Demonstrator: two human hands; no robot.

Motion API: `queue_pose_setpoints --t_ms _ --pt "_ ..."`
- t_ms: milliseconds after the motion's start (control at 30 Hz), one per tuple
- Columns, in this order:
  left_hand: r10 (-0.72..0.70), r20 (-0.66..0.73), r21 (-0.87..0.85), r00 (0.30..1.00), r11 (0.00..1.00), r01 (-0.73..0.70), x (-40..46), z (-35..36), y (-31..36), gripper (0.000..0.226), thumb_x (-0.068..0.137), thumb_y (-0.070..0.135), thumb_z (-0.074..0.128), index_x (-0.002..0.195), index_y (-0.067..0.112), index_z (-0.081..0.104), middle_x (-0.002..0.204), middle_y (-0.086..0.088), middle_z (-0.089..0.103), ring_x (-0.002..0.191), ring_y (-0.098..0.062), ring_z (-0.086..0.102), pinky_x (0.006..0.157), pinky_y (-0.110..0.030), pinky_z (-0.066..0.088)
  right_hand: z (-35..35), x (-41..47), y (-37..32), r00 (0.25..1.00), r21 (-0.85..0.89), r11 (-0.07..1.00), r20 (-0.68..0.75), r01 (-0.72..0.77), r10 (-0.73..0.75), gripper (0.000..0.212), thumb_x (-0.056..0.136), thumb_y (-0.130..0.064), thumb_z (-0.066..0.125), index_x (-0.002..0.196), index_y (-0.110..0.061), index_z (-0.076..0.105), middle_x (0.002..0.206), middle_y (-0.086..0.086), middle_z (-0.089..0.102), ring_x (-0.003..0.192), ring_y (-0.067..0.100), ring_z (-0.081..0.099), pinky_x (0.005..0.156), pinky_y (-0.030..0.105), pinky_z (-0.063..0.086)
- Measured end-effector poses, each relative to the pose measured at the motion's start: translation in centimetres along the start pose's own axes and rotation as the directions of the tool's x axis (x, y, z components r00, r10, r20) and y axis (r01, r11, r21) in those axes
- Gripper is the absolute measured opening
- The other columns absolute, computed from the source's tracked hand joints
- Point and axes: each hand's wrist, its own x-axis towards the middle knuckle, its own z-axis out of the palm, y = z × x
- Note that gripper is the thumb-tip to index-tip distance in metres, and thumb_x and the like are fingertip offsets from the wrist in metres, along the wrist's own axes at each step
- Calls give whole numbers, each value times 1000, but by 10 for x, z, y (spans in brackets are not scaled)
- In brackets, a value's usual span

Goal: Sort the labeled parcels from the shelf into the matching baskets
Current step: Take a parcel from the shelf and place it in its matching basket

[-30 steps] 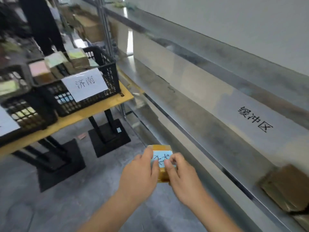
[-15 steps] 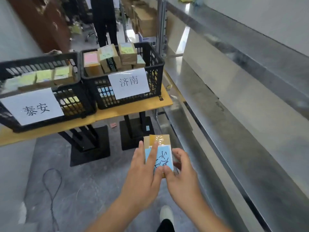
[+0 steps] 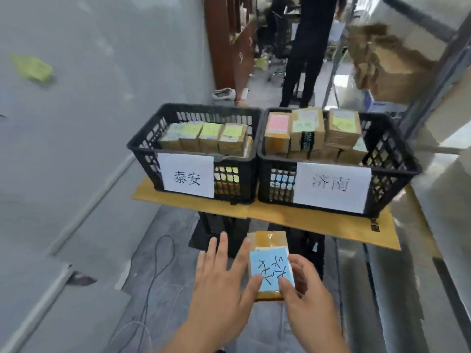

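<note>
A: Entry. A small parcel [image 3: 270,266] wrapped in brown tape, bearing a blue handwritten label [image 3: 271,270], is held low in front of the body, short of the table edge [image 3: 318,220] and roughly opposite the gap between the two baskets. It is gripped by the right hand [image 3: 305,296], thumb on the label face and fingers curled round the right side. The left hand [image 3: 221,278] is spread with straight fingers, its thumb tip touching the label's lower left corner; nothing is grasped by it.

B: Progress?

A: Partly done, by judgement. The left basket [image 3: 193,115], signed 泰安, is seen to hold a row of boxes with yellow-green labels. The right basket [image 3: 392,159], signed 济南, is stacked above its rim with boxes, one of them pink-labelled. The held parcel is not yet deposited. Its handwriting is viewed upside down and cannot be read with certainty, so the matching basket is not asserted. How many parcels are left on the shelf [image 3: 407,62] cannot be told; only blurred brown cartons are made out at upper right.

B: Difference from the earlier frames?

A: One second ago the metal shelf filled the view and the baskets were off to the left. Now both baskets are faced squarely and lie nearer. The parcel has been kept in both hands throughout; the left fingers, then laid over it, are now fanned out beside it.
</note>
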Motion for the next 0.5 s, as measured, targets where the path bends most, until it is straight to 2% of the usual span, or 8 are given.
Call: queue_pose_setpoints --t_ms 100,133,200,267,367,500 --pt "-97 -58 13 994 995 98 39 -11 -56 63 84 83 -8 136 61 -36 162 4 -31 143 -16 -40 120 -41 -19 50 54 -27 998 -22 1000 67 19 -18 41 95 -10 68 111 -47 57 110 -20 71 105 0 67 76 16 54" --pt "-115 -95 4 989 993 116 53 -15 -77 64 85 84 -7 139 61 -32 164 3 -26 145 -17 -36 120 -43 -16 69 72 -38 996 -28 999 81 26 -24 42 95 -10 68 109 -48 57 109 -20 72 106 1 68 80 19 55" --pt "-166 -130 0 978 986 167 82 -32 -117 64 89 81 -1 144 60 -25 165 1 -19 149 -21 -29 121 -44 -13 104 107 -60 995 -37 999 93 33 -30 45 95 -10 69 109 -52 59 107 -22 73 107 2 68 91 33 59" --pt "-206 -114 16 972 978 209 111 -52 -153 65 86 79 -4 141 59 -31 160 4 -30 148 -20 -33 122 -43 -16 136 139 -82 994 -31 998 103 51 -48 43 96 -11 68 114 -49 60 111 -23 73 109 0 67 95 39 58" --pt "-227 -134 11 965 973 230 150 -83 -194 66 88 76 -5 145 55 -30 156 6 -35 148 -20 -32 123 -44 -14 171 181 -119 984 -34 993 143 109 -103 39 99 -15 64 119 -48 58 113 -27 70 109 -5 65 90 34 59" --pt "-230 -137 -1 964 973 232 205 -103 -234 67 82 77 -13 144 56 -25 164 2 -25 152 -23 -24 125 -47 -8 199 235 -156 976 -19 991 177 131 -125 39 101 -14 61 120 -48 57 107 -32 69 106 -9 64 78 22 59"
